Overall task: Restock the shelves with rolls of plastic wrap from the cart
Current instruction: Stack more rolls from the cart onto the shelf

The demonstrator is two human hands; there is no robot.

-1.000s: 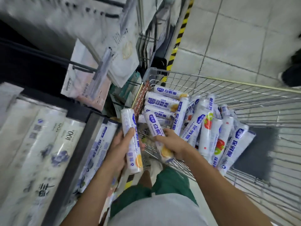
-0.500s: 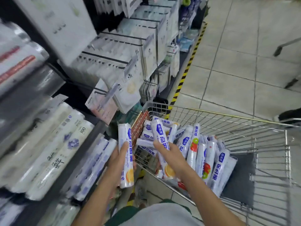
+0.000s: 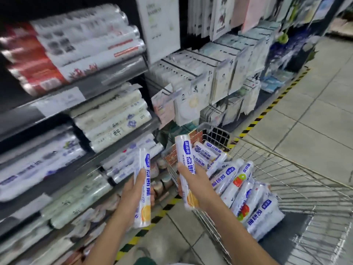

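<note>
The left hand (image 3: 131, 192) grips one glossy white roll (image 3: 143, 161), a smooth cylinder, its long axis nearly upright. The right hand (image 3: 197, 190) grips a second roll (image 3: 183, 150), top leaning left, above the wire cart (image 3: 305, 188). Shelves (image 3: 118, 72) are left of the fingers.

Shelves (image 3: 118, 75) on the left, cart (image 3: 296, 178) on the right with a pile of rolls (image 3: 246, 197) in it. Hanging packets (image 3: 221, 77) behind the cart, floor tape (image 3: 267, 109) along the shelf base.
</note>
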